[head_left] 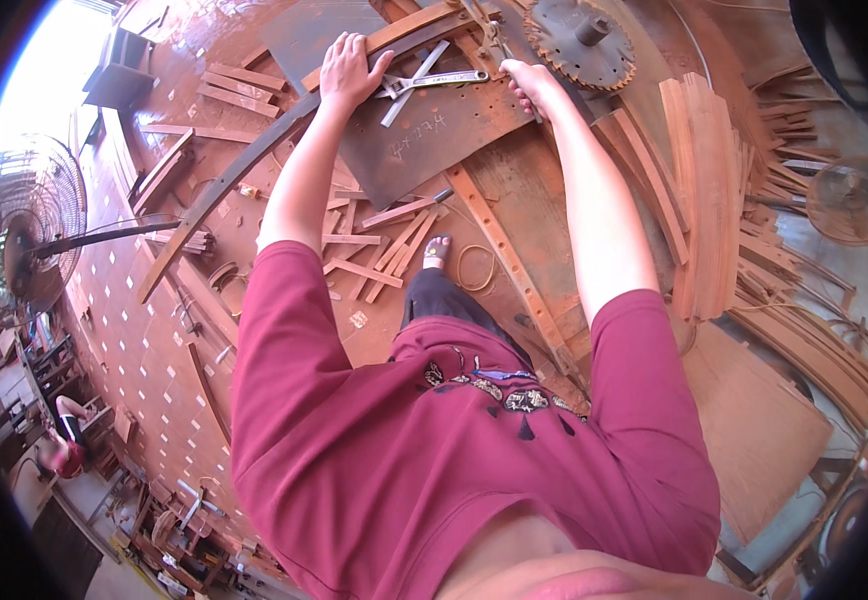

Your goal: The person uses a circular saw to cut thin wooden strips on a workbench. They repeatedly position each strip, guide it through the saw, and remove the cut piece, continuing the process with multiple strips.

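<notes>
I see the left hand (351, 72) across the far, long brown wooden bar (419, 26); whether it clamps, I can't tell. The right hand (531, 86) grips a slim grey metal rod (506, 48), near the toothed round saw blade's (562, 42) edge. Bare dark sheet (404, 160) lies nearer.

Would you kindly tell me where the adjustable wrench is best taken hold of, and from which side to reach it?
Probably by the handle of the adjustable wrench, toward its right end, from the near side: the slim handle points right, the dark plate spreads on that side, and a pale strip crosses by the head.
</notes>
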Tool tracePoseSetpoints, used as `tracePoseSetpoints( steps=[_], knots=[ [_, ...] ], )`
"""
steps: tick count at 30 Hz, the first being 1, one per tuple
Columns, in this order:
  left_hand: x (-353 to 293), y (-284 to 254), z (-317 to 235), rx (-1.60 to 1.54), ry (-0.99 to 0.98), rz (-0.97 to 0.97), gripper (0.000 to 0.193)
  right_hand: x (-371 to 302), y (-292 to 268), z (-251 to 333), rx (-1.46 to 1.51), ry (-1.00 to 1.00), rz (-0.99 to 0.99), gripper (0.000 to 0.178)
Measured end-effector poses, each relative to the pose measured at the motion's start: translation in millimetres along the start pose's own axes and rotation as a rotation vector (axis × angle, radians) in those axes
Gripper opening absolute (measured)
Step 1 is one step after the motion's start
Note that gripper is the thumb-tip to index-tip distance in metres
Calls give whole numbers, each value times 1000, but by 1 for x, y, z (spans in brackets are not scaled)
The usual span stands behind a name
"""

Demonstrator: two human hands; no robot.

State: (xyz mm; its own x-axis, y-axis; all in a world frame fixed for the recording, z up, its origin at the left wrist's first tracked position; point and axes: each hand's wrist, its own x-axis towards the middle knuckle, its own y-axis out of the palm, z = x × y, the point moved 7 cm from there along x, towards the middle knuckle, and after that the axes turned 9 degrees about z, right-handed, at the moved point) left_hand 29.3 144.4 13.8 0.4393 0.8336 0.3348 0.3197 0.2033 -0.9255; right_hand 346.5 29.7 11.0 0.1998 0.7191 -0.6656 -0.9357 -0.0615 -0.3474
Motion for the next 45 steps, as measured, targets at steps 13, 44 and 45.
tracePoseSetpoints(
  steps=[13, 44, 45],
  knots=[
    [-78, -7, -42, -122, 36, 175, 85, -44, -16, -64, 2, -14, 37, 36],
    [-452, -137, -86, -217, -587, 558, 66, -275, -94, -302, 97, 32, -74, 27],
    [-452, -139, -88, -216, -579, 533, 65, -273, -95, -301, 92, 42, -82, 28]
  ],
)
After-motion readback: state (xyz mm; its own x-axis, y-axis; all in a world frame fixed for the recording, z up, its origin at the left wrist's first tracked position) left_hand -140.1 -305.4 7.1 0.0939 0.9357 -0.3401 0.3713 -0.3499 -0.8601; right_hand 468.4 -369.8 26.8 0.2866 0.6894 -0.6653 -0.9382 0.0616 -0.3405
